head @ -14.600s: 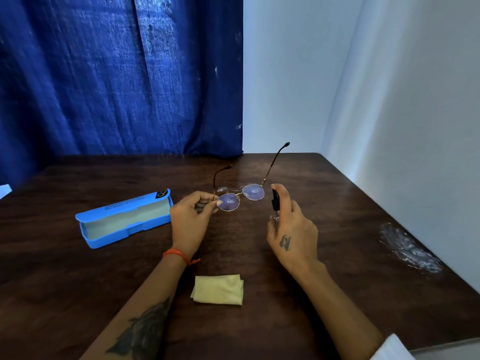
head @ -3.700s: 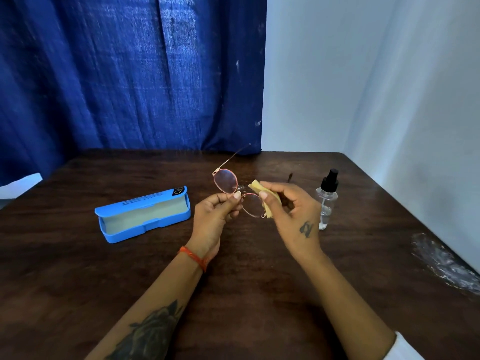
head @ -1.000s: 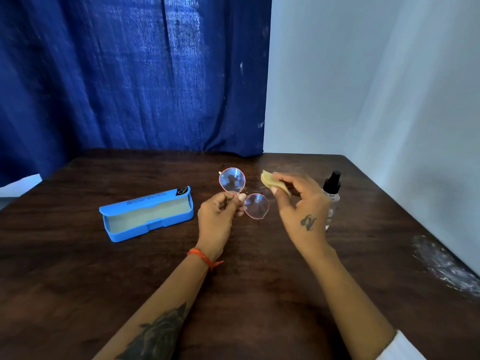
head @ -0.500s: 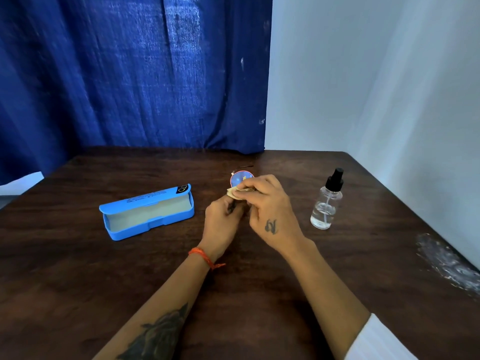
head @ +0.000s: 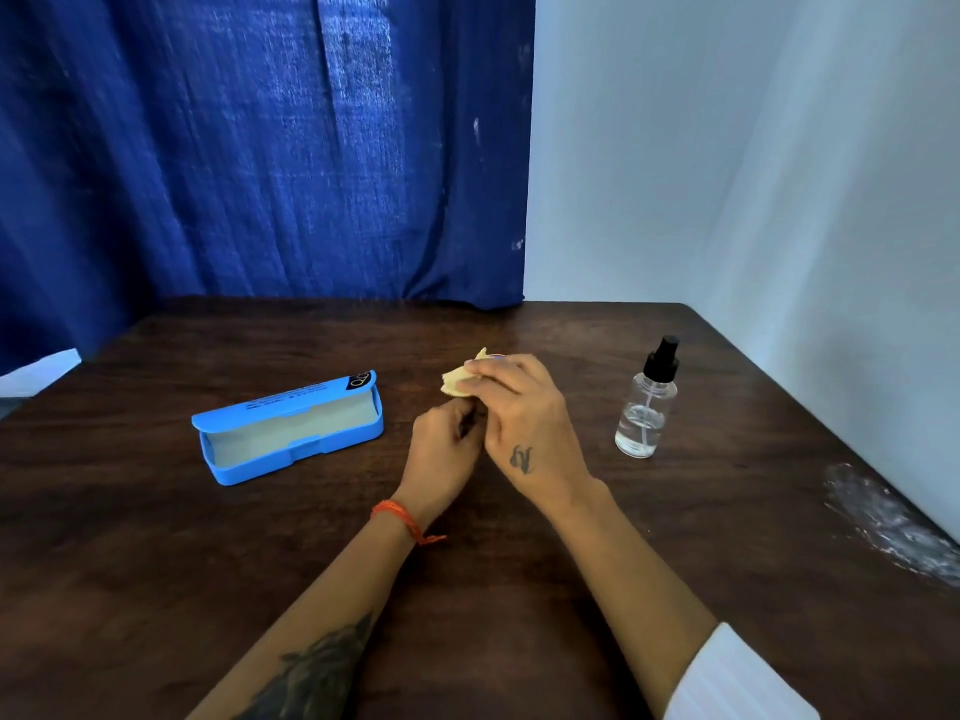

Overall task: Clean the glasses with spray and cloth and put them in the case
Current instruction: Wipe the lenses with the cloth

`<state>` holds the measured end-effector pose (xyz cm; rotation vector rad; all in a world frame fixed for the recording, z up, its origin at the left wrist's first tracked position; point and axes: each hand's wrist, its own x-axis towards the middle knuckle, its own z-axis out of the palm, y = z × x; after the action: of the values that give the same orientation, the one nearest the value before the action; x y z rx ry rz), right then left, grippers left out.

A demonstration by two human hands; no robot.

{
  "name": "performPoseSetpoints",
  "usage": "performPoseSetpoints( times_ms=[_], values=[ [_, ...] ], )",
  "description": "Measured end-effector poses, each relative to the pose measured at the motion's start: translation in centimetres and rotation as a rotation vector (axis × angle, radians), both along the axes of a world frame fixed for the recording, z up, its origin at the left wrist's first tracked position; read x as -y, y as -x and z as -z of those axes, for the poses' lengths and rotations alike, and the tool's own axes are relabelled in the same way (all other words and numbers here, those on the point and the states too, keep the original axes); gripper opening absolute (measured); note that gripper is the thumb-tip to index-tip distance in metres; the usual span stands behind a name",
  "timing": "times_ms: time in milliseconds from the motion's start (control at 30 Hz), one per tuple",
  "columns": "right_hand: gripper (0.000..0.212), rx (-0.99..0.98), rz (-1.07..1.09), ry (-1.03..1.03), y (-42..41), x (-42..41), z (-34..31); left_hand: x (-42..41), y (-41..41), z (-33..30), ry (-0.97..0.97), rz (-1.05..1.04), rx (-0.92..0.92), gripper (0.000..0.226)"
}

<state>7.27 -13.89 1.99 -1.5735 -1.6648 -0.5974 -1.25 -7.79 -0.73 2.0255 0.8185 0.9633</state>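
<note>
Tabletop: a dark brown wooden tabletop (head: 156,563) is being used as the work surface, with everything set out within easy reach.
Case: a bright blue, oblong hard plastic glasses case (head: 291,433) is lying open at the left, well apart from the hands, its pale lining being left exposed, probably so the glasses can be dropped straight in.
Left hand: the left hand (head: 441,454), wearing an orange thread at the wrist, is being kept curled, apparently gripping the frame from below to steady it; what it grips is hidden.
Cloth: a small pale yellow cleaning cloth (head: 460,379) is being pressed between the fingertips above the left hand.
Glasses: the thin-framed round glasses (head: 496,357) are being almost wholly covered by cloth and fingers; only a sliver of lens edge is showing.
Right hand: the right hand (head: 519,413) is being held pinched on the cloth, seemingly so a lens can be rubbed from both faces.
Spray: a small clear bottle with a black pump top (head: 647,402) is standing upright to the right, untouched, judged to be done with.
Stage: wiping is judged to be under way; casing is not yet done.
</note>
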Motion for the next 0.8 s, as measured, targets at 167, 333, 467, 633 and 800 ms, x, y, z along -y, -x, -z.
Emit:
performPoseSetpoints(
  times_ms=[167,333,467,633,800],
  values=[
    [0.03,-0.132,-0.048,-0.036,-1.3,0.4,0.3,-0.2,0.1,0.0,0.035,0.03,0.083,0.009],
    [0.034,-0.206,0.06,-0.135,-2.2,0.5,0.1,-0.3,0.2,-0.4,0.146,0.097,0.182,0.013],
    [0.036,-0.175,0.111,-0.135,-1.7,0.2,0.0,0.0,0.2,-0.3,0.103,0.152,0.143,0.009],
    [0.037,-0.057,0.009,-0.055,-0.9,0.2,0.5,-0.2,0.4,-0.1,-0.01,0.111,0.097,0.018],
    [0.032,-0.181,-0.081,-0.025,-1.9,0.7,0.6,-0.9,0.5,0.0,0.062,0.086,0.17,0.014]
  ],
)
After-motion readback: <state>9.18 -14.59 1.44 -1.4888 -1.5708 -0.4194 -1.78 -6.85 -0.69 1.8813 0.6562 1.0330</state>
